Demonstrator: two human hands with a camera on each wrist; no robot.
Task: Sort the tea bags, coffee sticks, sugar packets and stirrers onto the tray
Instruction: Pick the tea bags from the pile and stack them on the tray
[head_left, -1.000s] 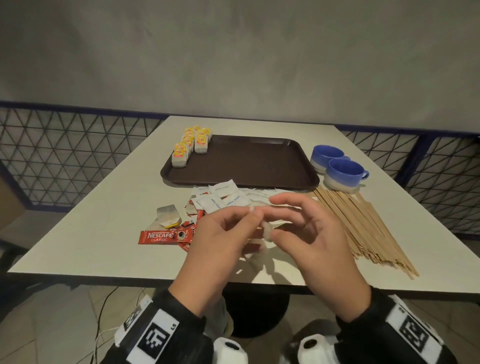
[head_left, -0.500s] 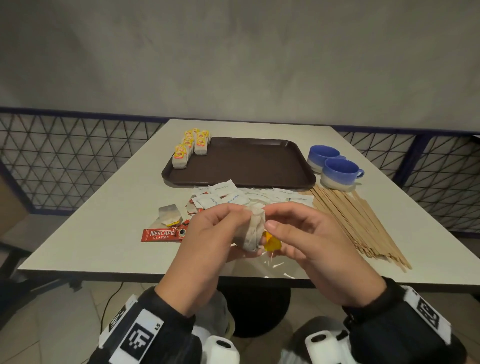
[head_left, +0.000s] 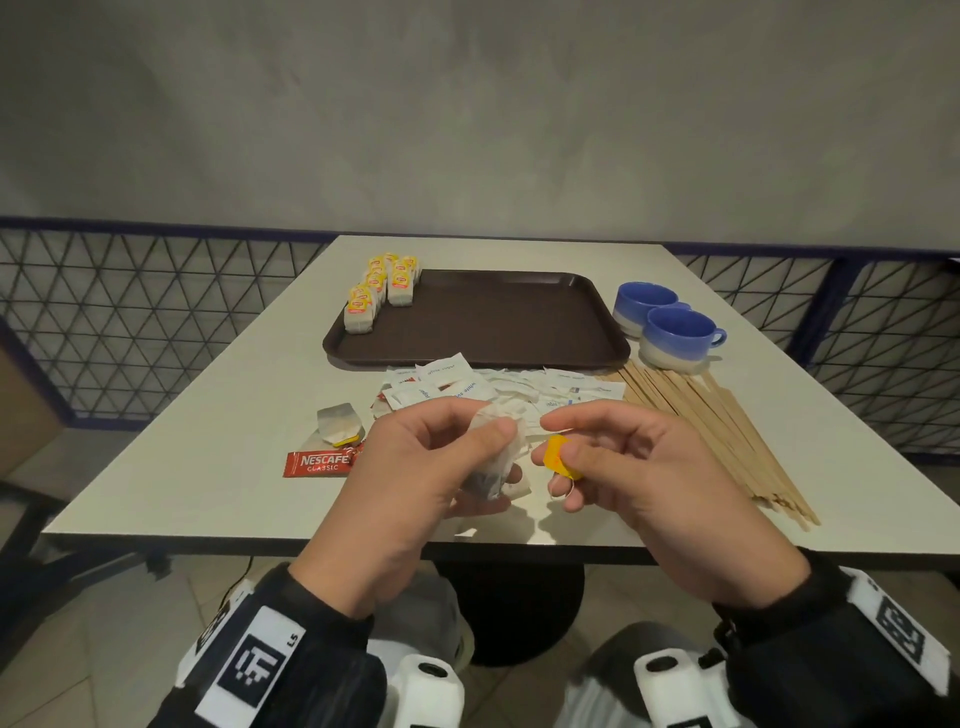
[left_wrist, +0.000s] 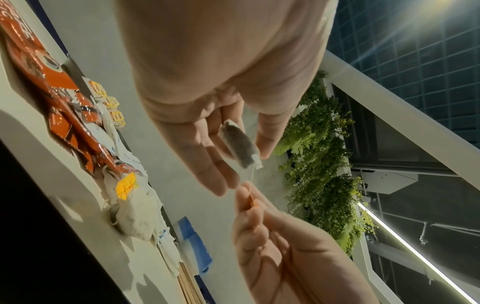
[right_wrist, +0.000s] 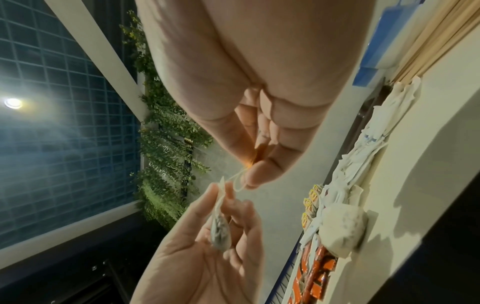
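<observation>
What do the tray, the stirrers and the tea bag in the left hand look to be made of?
Tray: probably moulded plastic, dark brown and matte, with a rounded raised rim.
Stirrers: pale wood, unfinished look, thin flat strips with faint grain.
Tea bag held by the left hand: thin whitish filter paper, dark leaf showing through; its yellow tag, pinched by the right hand, looks like card.

Thin, matt paper on the tea bag (head_left: 493, 457), with a glossy yellow paper tag (head_left: 558, 457). Smooth brown plastic for the tray (head_left: 597, 332) — faint sheen. Bare pale wood in the stirrers (head_left: 727, 426). Shiny red foil coffee stick (head_left: 317, 463). Glazed ceramic cups (head_left: 680, 332) — smooth matt desk (head_left: 218, 415).
</observation>
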